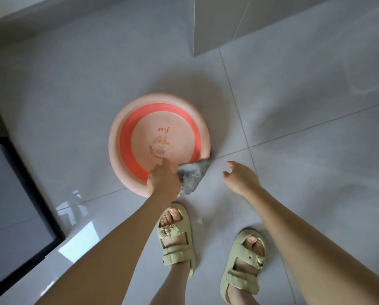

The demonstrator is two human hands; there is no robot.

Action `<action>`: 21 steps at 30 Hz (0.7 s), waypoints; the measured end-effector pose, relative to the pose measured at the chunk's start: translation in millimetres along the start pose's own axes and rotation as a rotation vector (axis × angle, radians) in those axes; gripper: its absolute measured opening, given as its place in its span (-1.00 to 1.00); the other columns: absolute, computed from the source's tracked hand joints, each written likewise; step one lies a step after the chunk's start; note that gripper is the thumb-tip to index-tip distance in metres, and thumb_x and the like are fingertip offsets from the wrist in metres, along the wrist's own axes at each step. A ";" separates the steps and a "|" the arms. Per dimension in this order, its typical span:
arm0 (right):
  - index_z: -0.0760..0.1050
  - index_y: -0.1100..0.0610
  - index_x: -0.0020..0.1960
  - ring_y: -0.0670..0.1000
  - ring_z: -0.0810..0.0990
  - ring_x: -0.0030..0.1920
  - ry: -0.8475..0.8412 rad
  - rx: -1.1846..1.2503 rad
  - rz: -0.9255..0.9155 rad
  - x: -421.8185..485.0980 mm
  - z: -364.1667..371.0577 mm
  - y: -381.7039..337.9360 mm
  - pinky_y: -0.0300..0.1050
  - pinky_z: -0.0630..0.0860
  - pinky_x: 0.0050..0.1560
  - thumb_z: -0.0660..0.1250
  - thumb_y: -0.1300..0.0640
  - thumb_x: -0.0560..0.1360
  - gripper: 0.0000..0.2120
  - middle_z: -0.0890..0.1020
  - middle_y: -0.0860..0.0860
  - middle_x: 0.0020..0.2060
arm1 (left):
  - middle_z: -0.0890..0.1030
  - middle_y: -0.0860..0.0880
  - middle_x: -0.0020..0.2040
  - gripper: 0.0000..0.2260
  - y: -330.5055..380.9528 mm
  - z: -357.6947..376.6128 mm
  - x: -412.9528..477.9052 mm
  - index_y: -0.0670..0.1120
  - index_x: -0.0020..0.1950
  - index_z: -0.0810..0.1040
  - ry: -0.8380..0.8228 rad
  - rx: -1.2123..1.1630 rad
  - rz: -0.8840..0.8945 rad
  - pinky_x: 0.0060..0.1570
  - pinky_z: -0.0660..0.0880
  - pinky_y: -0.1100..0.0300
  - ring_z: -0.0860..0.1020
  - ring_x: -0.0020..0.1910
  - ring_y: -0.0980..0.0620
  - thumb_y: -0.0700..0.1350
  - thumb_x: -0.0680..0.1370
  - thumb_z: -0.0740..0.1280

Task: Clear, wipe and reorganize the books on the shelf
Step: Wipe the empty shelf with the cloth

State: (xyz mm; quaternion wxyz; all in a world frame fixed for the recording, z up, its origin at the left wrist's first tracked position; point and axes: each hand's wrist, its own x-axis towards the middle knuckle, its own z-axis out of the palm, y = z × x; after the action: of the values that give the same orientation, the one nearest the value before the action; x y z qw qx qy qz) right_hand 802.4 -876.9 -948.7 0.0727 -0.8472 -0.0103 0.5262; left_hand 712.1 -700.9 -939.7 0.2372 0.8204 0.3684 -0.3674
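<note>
I'm reading red script, "foot", upside down to me, on the pink basin's [125, 139] bottom; the curved line beneath is blurred.

Pink basin [114, 150] on grey tiled floor [294, 106], green sandals [176, 254], perhaps a black-framed door [33, 194].

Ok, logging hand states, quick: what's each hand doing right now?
Left hand: fingers grip the grey cloth at the pink basin.
Right hand: open, holding nothing.

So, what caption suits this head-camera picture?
Left hand holds a grey cloth at a pink basin on tiled floor; right hand open nearby.
</note>
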 end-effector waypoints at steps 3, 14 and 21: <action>0.50 0.13 0.06 0.14 0.51 0.21 0.057 -0.060 -0.032 -44.7 -13.2 2.9 -0.12 0.41 0.06 0.13 0.10 0.59 -0.80 0.58 0.12 0.19 | 0.54 -0.17 0.16 -0.65 -4.5 -14.3 -41.8 -0.14 0.34 0.33 0.005 -0.081 -0.073 -0.03 0.44 0.06 0.49 0.15 -0.18 -0.19 0.57 0.24; 0.39 0.10 -0.27 0.11 0.50 -0.07 0.001 -0.099 -0.069 -291.7 -132.5 -36.6 -0.15 0.33 -0.16 0.13 0.14 0.59 -0.74 0.55 0.07 -0.19 | 0.55 -0.13 0.11 -0.69 40.1 -178.5 -248.1 -0.09 0.29 0.37 -0.074 -0.391 -0.142 -0.15 0.45 0.11 0.53 -0.01 -0.13 -0.19 0.55 0.19; 0.23 0.10 -0.44 0.11 0.43 -0.22 0.144 -0.096 -0.253 -428.1 -230.2 -108.6 -0.11 0.20 -0.39 0.16 0.20 0.53 -0.64 0.59 0.15 -0.28 | 0.59 -0.11 0.12 -0.74 35.2 -308.5 -381.0 -0.07 0.23 0.47 0.037 -0.440 -0.085 -0.06 0.49 0.12 0.55 0.05 -0.14 -0.13 0.57 0.17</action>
State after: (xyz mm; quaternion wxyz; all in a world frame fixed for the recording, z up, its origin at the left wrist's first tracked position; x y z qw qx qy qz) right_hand 823.3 -835.6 -452.8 0.0985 -0.8771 -0.1367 0.4498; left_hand 696.7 -682.9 -448.8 0.3877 0.7394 0.4782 -0.2726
